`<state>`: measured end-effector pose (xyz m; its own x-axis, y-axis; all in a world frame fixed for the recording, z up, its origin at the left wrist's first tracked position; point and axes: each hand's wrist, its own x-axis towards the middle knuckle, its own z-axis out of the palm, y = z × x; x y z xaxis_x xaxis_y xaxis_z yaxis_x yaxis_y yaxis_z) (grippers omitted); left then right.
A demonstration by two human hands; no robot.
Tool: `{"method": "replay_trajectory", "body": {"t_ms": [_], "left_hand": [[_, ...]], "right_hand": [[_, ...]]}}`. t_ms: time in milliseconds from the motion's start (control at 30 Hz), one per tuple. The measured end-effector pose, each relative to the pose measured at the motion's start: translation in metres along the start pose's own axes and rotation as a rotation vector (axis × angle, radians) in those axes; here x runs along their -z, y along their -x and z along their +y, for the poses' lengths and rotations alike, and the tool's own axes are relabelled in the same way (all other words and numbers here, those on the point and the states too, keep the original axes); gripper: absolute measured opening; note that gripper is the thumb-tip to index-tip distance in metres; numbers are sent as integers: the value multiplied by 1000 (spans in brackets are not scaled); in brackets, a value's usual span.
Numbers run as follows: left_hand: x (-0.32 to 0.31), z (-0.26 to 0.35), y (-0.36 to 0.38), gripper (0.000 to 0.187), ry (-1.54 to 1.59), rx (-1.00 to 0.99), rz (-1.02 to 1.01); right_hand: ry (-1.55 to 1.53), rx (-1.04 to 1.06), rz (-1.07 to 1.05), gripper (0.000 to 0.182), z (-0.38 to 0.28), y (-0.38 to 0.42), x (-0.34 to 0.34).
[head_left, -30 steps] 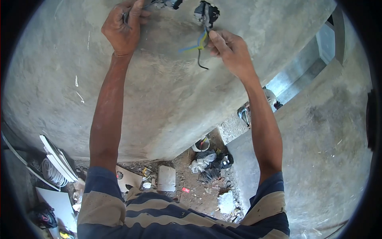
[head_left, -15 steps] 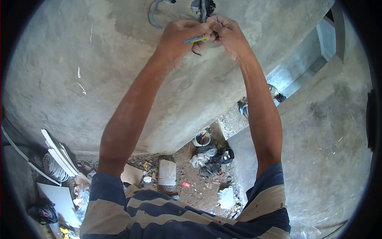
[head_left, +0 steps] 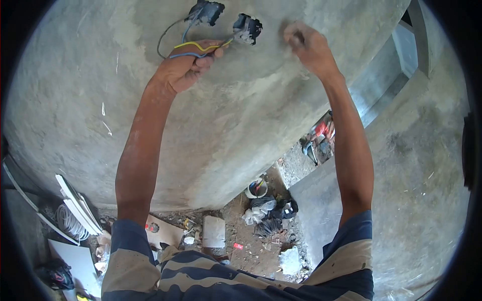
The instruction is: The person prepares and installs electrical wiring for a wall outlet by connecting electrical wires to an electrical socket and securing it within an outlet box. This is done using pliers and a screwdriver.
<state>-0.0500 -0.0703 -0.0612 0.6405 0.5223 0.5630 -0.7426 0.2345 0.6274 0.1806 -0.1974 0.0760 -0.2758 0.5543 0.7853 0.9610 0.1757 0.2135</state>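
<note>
My left hand (head_left: 190, 67) is closed around electrical wires in front of the bare grey wall. A yellow wire (head_left: 203, 48) and a blue wire (head_left: 187, 54) stick out across its fingers, and they lead towards the right wall hole (head_left: 247, 29). Behind that hand, a looping grey wire (head_left: 161, 42) hangs from the left wall hole (head_left: 207, 12), which has a dark box in it. My right hand (head_left: 310, 47) is off to the right, apart from the wires, with curled fingers. Its fingertips are blurred, and anything between them is hidden.
Below on the dirt floor are a bucket (head_left: 256, 188) with tools, plastic bags (head_left: 261, 208), a pale block (head_left: 214, 232) and scattered debris. White trunking strips (head_left: 78, 204) and a coil of cable (head_left: 70, 223) lie at the left. A wall (head_left: 401, 185) rises at the right.
My hands were together at the right wall hole and have come apart. The left moved left and down with the wires; the right moved right. The left wall hole has come into fuller view.
</note>
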Motion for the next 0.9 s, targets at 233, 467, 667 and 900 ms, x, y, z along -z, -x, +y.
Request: {"method": "replay_trajectory", "body": {"t_ms": [233,467,667,900], "left_hand": [[-37,-12,-8,25,-466,57,93],[-21,-11,-12,24,-468,59,-77],[-14,-21,-10,19,-305,32,-6],[-29,-18,-12,19,-390,-15,-56]], "right_hand": [[-371,-126,-218,17,-65,43,-34],[-193,369,16,20,-66,38,-38],[-266,396,-60,19,-73,29,-46],[-390,162,44,8,-77,25,-43]]}}
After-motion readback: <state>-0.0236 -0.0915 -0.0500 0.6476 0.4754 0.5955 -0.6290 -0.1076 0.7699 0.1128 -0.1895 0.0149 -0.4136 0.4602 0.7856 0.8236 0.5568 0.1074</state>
